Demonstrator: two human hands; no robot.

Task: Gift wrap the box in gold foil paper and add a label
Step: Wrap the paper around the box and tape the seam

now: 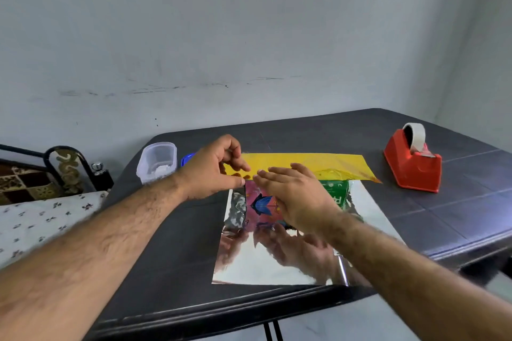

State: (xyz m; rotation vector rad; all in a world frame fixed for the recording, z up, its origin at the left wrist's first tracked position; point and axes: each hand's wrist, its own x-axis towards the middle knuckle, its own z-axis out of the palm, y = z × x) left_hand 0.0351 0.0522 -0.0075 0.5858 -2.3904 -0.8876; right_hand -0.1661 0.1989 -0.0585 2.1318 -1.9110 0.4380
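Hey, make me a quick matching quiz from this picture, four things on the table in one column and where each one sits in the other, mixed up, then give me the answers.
Things:
1. tape dispenser
2. plastic tub
3. box
4. foil paper

Places:
A. far left of the table
B. spread flat at the near edge, its far edge folded up over the box
C. far right of the table
D. under the hands, on the foil

Pairs: 1-C, 2-A, 3-D, 4-B

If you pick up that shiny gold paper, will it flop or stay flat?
Probably flop: the foil paper looks thin, and its far flap already bends up over the box. It likely creases easily, since wrinkles show near the box. Its mirror-smooth face suggests it may slide on the table.
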